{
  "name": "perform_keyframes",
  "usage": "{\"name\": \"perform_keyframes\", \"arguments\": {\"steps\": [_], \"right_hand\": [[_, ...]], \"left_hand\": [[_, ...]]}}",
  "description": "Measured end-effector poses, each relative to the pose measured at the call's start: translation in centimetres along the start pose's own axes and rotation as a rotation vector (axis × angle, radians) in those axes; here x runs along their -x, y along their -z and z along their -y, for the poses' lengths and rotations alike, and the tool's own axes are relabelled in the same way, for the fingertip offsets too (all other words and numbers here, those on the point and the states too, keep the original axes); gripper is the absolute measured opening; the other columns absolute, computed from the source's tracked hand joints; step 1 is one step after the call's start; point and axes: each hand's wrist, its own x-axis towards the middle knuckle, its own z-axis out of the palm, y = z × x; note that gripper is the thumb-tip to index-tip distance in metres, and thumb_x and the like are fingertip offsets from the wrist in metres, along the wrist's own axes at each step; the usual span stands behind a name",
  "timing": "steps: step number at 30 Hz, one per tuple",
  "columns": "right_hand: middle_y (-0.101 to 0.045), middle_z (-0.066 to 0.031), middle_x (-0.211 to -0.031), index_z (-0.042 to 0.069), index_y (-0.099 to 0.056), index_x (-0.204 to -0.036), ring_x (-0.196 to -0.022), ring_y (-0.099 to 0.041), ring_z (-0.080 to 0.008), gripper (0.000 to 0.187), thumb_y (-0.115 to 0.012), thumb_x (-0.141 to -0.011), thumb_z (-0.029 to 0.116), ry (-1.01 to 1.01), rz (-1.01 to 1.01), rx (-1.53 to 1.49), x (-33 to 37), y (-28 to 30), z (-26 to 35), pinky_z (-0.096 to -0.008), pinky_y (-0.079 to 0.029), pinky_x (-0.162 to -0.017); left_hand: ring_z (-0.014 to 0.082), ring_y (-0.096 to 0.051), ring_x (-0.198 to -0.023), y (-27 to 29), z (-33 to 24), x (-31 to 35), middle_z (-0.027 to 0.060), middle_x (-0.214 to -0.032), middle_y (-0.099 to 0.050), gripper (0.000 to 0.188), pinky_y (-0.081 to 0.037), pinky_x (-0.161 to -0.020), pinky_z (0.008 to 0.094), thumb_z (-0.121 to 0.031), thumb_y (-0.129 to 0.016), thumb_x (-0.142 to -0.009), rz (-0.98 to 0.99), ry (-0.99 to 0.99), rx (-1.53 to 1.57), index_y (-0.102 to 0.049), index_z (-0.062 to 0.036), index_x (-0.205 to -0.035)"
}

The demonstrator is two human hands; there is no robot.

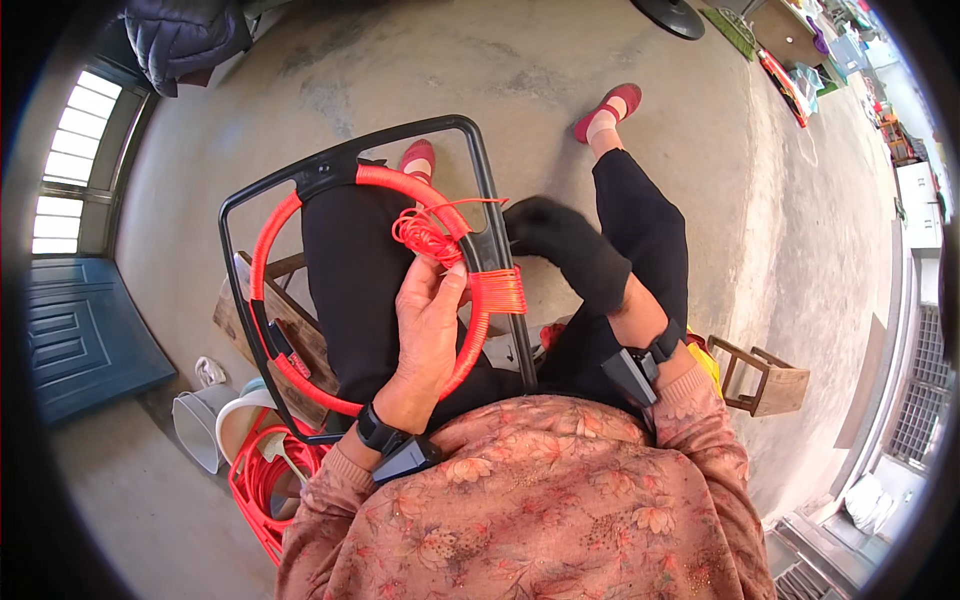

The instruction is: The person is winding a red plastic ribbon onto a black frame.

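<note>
A black frame [233, 262] with rounded corners and a ring inside it leans across my lap. Red-orange cord [268, 238] covers much of the ring, and a dense band of cord wraps [497, 291] joins ring and frame on the right side. My bare left hand [428, 315] is closed, thumb and fingers pinching a tangled bundle of red cord [425, 237] against the ring. From that bundle a strand runs right toward my right hand [560, 240], which wears a black glove just outside the frame's right bar. Its fingers are smeared by motion.
Beside my left leg stand a wooden stool [245, 315], a grey bucket [196, 428] and a red basket [262, 490] holding coiled red cord. Another small wooden stool [765, 382] is at the right. A blue door [95, 335] is at far left; a broom [732, 32] lies upper right.
</note>
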Motion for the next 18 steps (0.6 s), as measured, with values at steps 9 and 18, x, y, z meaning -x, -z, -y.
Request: {"name": "perform_keyframes", "arguments": {"steps": [9,18], "right_hand": [[-0.063,-0.0056,-0.103,0.001,-0.053,-0.122,-0.088,-0.062,-0.0114,0.034,-0.055,-0.096,0.022,-0.217,0.061,0.326,1.4,1.3,1.4,-0.0275,-0.051,-0.077],[-0.06,-0.0103,-0.117,-0.001,-0.047,-0.133,-0.112,-0.054,-0.0173,0.05,-0.063,-0.09,0.02,0.071,0.347,0.586,0.7,0.8,1.8,-0.0303,-0.047,-0.091]], "left_hand": [[0.0128,-0.063,-0.092,0.4,-0.3,-0.2,0.0054,-0.105,-0.064,0.022,-0.051,-0.08,0.0273,-0.016,-0.051,-0.099,0.011,0.203,0.263,-0.055,-0.003,-0.116],[0.0124,-0.063,-0.091,-0.5,-0.7,-0.2,0.0071,-0.105,-0.064,0.028,-0.052,-0.077,0.0277,-0.021,-0.05,-0.099,0.117,0.182,0.22,-0.055,0.0003,-0.117]]}}
